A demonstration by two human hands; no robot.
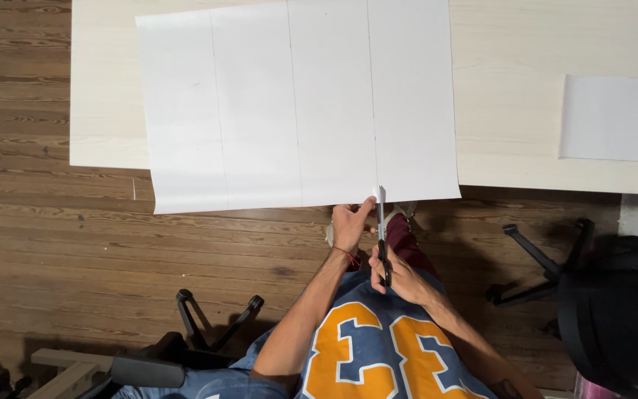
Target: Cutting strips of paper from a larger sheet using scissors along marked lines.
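The right hand is gripping a pair of scissors, blades pointing far, tip meeting the near edge of a big white sheet right on a pencil line. The left hand is pinching that overhanging edge just left of the blades. The sheet is lying across the pale wooden worktop, with a smaller white sheet sitting far right.
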